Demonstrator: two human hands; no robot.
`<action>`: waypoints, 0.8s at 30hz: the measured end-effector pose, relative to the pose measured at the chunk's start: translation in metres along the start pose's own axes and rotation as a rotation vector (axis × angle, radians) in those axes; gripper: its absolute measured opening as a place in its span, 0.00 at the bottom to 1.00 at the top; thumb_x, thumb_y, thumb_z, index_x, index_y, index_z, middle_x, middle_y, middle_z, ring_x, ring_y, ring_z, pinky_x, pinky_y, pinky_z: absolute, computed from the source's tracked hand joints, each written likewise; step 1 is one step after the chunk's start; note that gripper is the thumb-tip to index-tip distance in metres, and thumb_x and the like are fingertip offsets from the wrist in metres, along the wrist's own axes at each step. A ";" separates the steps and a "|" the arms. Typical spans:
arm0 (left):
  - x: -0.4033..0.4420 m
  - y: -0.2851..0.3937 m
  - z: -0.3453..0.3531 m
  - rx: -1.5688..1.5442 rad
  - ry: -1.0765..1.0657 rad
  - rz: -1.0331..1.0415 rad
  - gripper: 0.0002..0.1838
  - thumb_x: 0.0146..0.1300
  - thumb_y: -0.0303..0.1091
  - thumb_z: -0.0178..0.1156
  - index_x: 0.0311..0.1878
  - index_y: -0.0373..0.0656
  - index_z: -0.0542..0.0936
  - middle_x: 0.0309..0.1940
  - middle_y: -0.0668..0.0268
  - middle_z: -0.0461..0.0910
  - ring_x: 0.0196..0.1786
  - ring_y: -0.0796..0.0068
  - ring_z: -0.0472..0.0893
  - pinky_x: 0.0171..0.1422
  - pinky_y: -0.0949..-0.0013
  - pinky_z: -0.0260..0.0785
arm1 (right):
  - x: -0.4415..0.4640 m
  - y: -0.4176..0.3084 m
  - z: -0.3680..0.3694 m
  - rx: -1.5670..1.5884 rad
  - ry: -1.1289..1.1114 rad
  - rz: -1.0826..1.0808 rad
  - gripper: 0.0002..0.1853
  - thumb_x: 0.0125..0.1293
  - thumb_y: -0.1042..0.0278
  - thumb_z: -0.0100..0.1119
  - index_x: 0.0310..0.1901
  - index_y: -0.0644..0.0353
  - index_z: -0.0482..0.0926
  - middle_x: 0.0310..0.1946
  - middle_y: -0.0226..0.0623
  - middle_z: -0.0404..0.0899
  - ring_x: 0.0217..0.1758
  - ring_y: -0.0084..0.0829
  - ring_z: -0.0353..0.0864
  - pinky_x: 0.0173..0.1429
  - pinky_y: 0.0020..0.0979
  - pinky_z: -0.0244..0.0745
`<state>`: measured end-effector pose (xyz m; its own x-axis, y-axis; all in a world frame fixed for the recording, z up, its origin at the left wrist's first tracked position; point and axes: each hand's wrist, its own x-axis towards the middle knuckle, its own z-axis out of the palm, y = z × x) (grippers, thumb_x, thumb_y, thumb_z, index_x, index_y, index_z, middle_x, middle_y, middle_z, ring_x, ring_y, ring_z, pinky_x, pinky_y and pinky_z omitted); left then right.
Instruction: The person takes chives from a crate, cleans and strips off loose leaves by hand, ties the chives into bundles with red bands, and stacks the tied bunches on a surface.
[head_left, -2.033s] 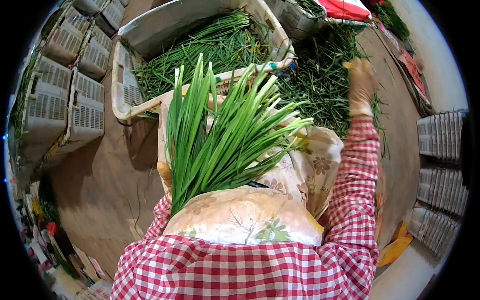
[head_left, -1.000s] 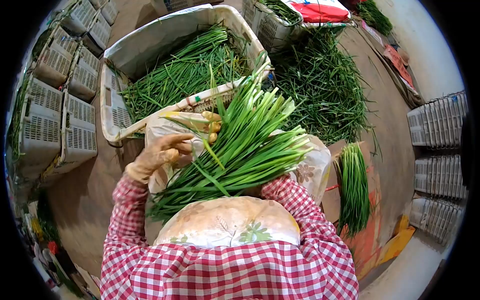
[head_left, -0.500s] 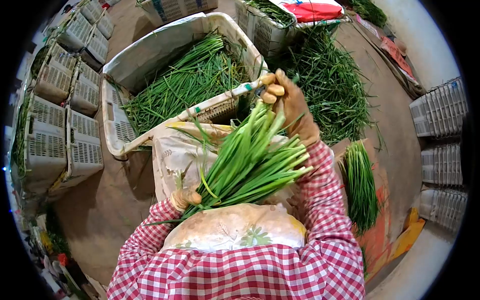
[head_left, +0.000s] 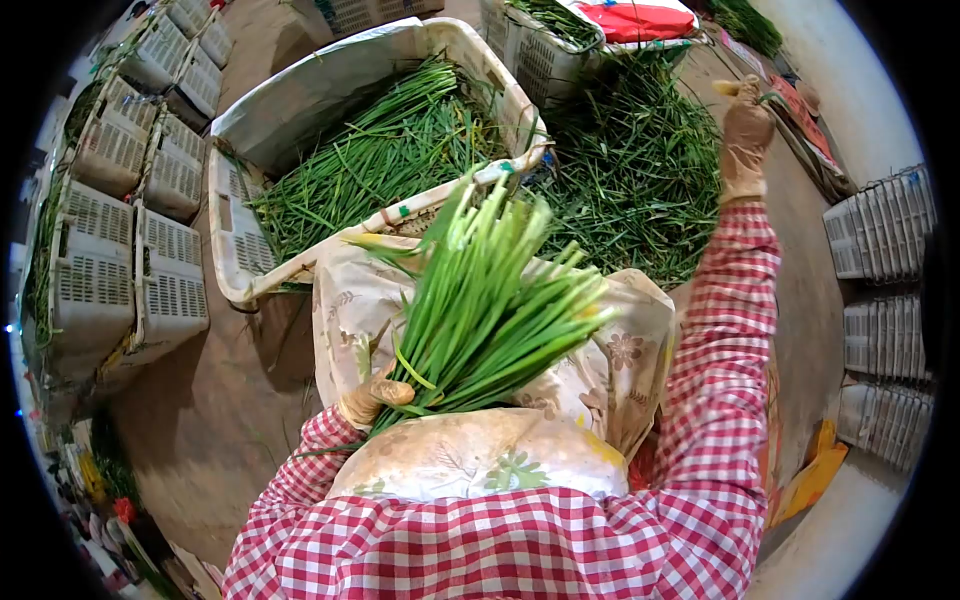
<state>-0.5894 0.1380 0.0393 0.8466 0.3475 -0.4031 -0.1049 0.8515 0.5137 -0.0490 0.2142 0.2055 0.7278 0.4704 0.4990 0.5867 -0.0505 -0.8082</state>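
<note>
My left hand [head_left: 374, 396], in a tan glove, is closed round the leafy end of a bunch of green chives [head_left: 490, 310]. The bunch lies slanted over my lap, its pale cut ends fanned out up and to the right. A yellowed leaf crosses it near my fingers. Stretched far out to the upper right, my gloved right hand [head_left: 748, 135] is over the floor beside a heap of loose green leaves [head_left: 640, 170]. Its fingers look curled, with one digit pointing left; whatever they may hold is too small to make out. A stained, leaf-printed apron [head_left: 625, 360] covers my lap.
Ahead stands a large white plastic crate [head_left: 222, 225] with chives inside. Behind it is another crate [head_left: 535, 60] with a red and white bag [head_left: 640, 22] on top. Slatted crates [head_left: 90, 260] line the left; stacked crates [head_left: 880, 235] stand by the right wall.
My right hand has swung from the bunch's pale ends out to the upper right, its arm now straight. My left hand keeps its grip on the chives.
</note>
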 end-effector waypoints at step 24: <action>-0.012 0.019 0.046 -0.019 0.052 0.121 0.48 0.52 0.42 0.67 0.73 0.43 0.52 0.68 0.58 0.61 0.65 0.63 0.68 0.68 0.59 0.62 | -0.218 -0.084 0.010 -0.272 -1.109 -0.475 0.11 0.56 0.57 0.62 0.36 0.53 0.83 0.28 0.33 0.80 0.42 0.38 0.79 0.64 0.49 0.59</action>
<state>-0.5781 0.1318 0.0886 0.7988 0.4677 -0.3783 -0.2146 0.8091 0.5471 -0.2603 0.1244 0.1618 -0.1941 0.9775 0.0830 0.8617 0.2103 -0.4618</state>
